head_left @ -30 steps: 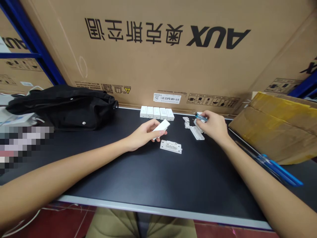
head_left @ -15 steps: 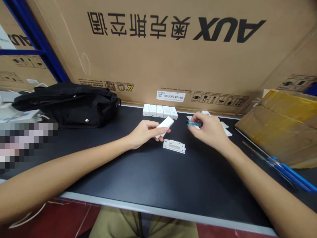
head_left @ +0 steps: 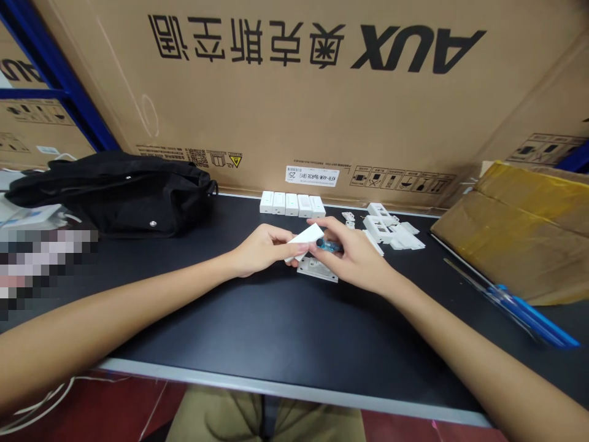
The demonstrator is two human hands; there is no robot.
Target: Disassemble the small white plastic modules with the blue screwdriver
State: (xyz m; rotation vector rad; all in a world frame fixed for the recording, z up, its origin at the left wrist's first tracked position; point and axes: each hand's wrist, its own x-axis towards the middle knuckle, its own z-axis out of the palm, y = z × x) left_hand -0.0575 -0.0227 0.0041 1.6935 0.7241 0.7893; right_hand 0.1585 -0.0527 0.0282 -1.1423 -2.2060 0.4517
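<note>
A black fabric bag [head_left: 119, 197] slumps at far left on the bench [head_left: 221, 319]. Mid-frame, my left hand [head_left: 263, 250] curls its fingers around a smooth, rectangular white plastic cover [head_left: 305, 238], above a moulded white base plate [head_left: 317, 271]. My right hand [head_left: 353, 258] pinches a small blue-handled screwdriver [head_left: 328, 246] tightly in its fingers.

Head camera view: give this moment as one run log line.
left hand: white cover | right hand: blue-handled screwdriver | beneath: white base plate

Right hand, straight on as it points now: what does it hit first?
Probably the white plastic cover held in the left hand. The small blue-handled screwdriver in the right hand points at it, though depth is hard to judge from this view.
</note>
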